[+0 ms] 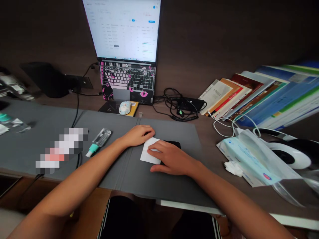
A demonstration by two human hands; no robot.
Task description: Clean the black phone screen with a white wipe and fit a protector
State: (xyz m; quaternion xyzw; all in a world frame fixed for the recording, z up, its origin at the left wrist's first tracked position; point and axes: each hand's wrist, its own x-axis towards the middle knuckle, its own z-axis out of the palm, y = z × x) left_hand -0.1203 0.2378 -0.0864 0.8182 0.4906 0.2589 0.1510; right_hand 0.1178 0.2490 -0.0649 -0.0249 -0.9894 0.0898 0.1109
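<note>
My right hand [171,158] lies over a white tissue [146,156], pressing it down with the fingers somewhat apart. Under the tissue and palm is a flat black object [174,144] with rounded corners, like a phone; most of it is covered. My left hand [139,135] rests on the grey desk mat [159,186] at the tissue's far edge, its fingers curled toward the thumb. Whatever may be between those fingers is hidden. Left of my left forearm lies a clear spray bottle [101,137] with a teal collar, on its side.
A laptop [127,79] stands open at the back, with a mouse [125,107] on a booklet before it. Coiled black cables [183,109] and leaning books [239,96] are to the right. A tissue pack [251,159], crumpled tissue [234,168] and headphones [284,154] lie nearer.
</note>
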